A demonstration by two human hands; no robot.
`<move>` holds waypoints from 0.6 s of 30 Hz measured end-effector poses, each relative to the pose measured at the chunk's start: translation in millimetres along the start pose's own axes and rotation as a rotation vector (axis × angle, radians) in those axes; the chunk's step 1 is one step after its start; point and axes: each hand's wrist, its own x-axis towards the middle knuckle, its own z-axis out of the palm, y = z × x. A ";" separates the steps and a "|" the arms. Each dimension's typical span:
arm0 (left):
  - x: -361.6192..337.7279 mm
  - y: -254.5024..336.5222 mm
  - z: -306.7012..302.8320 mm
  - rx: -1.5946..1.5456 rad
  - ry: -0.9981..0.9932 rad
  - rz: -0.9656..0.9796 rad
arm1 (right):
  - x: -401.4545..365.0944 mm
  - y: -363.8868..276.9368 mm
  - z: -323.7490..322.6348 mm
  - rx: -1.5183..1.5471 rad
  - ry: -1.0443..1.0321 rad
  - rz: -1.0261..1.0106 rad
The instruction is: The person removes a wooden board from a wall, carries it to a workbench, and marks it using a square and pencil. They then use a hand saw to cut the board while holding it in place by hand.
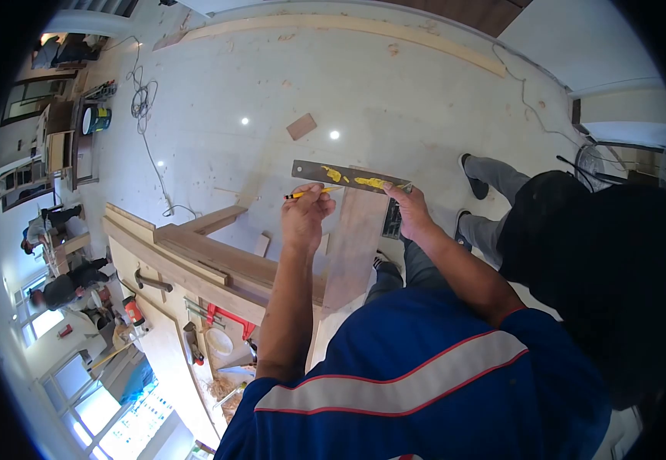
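My left hand (307, 218) is closed around a yellow pencil (297, 195), whose dark end points left. My right hand (413, 213) grips the right end of a dark metal straightedge (331, 173), its thumb on top. Yellow patches mark the strip, and a small hole shows at its left end. Below the strip, a pale wooden board (354, 245) runs down between my two forearms. The pencil's other end comes close to the lower edge of the straightedge.
A wooden workbench (195, 264) at left bears a hammer (153, 282) and red clamp (229, 318). A wood offcut (301, 126) and a cable (143, 100) lie on the floor. Another person (578, 268) stands close at right; other people (64, 291) are at far left.
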 end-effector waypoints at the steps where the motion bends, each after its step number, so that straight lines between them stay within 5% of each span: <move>1: 1.5 -0.7 0.9 0.003 -0.006 0.001 | 1.1 1.5 -1.0 -0.004 0.000 -0.009; 18: 16.5 -1.9 15.9 0.009 -0.025 -0.010 | -1.9 -2.0 1.5 -0.027 0.019 -0.027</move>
